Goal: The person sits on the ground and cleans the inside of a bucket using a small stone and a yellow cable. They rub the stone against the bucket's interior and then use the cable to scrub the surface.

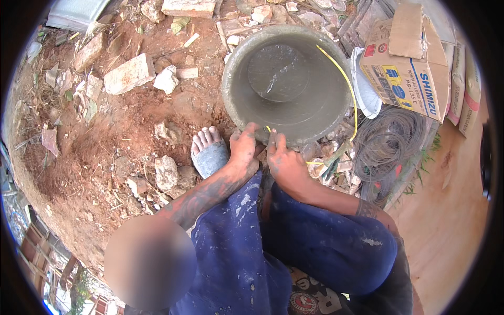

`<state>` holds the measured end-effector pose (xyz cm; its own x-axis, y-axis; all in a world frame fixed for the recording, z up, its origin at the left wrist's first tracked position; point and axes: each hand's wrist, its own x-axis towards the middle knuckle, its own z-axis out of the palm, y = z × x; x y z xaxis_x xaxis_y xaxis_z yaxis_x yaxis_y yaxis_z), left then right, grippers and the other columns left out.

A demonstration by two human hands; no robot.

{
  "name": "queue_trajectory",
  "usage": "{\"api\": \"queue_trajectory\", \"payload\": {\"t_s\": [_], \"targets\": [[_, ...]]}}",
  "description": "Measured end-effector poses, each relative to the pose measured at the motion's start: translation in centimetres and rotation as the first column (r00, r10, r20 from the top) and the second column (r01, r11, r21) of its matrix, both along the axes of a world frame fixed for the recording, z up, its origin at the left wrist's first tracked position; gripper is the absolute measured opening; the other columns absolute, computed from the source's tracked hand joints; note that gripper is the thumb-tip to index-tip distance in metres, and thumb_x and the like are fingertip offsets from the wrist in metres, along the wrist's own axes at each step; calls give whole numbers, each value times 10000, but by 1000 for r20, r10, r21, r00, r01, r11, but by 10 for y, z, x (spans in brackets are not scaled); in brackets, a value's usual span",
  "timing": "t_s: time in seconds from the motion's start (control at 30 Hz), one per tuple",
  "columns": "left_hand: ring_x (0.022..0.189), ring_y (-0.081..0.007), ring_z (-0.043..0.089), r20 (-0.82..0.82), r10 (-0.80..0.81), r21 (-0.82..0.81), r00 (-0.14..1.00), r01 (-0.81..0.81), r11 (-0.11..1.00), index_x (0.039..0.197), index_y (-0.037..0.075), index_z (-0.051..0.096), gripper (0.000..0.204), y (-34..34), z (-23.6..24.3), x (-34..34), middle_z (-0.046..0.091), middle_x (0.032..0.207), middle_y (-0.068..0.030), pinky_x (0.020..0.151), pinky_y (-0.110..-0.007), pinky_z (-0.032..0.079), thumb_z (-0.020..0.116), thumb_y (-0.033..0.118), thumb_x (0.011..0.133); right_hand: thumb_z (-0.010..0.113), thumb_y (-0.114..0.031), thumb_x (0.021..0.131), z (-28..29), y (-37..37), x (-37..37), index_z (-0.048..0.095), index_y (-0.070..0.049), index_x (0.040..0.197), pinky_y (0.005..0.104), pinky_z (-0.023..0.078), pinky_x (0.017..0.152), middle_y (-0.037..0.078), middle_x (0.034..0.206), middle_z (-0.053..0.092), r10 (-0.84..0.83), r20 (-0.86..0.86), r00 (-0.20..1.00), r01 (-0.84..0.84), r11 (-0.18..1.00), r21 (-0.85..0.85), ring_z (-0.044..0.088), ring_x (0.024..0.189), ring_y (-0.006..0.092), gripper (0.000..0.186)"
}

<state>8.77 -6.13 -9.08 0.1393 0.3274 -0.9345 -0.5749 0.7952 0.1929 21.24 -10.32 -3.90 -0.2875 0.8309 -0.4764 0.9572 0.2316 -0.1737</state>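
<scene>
A round grey concrete tub (247, 107) with a wet-looking inner wall stands in front of me. My left hand (244, 146) is closed at its near rim; whatever lies in those fingers is hidden. Close beside it, my right hand (284, 157) pinches a thin yellow cord, and a short yellow bit shows between the two hands. From inside the tub the yellow cord (350, 89) arcs over the right rim, drops to the rubble and runs back behind my right hand. Grey, cement-like smears cover both hands and the left forearm.
My bare foot (210, 155) with a grey wrap rests left of the tub. Broken bricks (129, 73) and stones (166, 172) litter the red soil. Right of the tub are a coil of wire (388, 147), a cardboard box (404, 68) and a brown wooden board (441, 194).
</scene>
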Motion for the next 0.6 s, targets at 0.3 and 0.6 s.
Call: {"api": "queue_trajectory", "payload": {"t_s": [0.3, 0.6], "targets": [[996, -197, 613, 111, -266, -52, 957, 273, 961, 1205, 9, 600, 403, -1, -15, 2, 643, 1098, -110, 935, -385, 499, 656, 345, 988, 648, -94, 799, -22, -15, 28, 555, 67, 1346, 403, 583, 523, 152, 1042, 597, 17, -87, 996, -7, 993, 120, 690, 559, 303, 577], [989, -204, 615, 227, -212, 13, 950, 215, 976, 1181, 14, 604, 284, 9, -19, 13, 638, 1061, -95, 927, -384, 508, 622, 218, 984, 677, -109, 752, -21, -9, 41, 627, 21, 1279, 414, 563, 502, 106, 961, 592, -14, -140, 990, 44, 976, 213, 675, 546, 278, 545]]}}
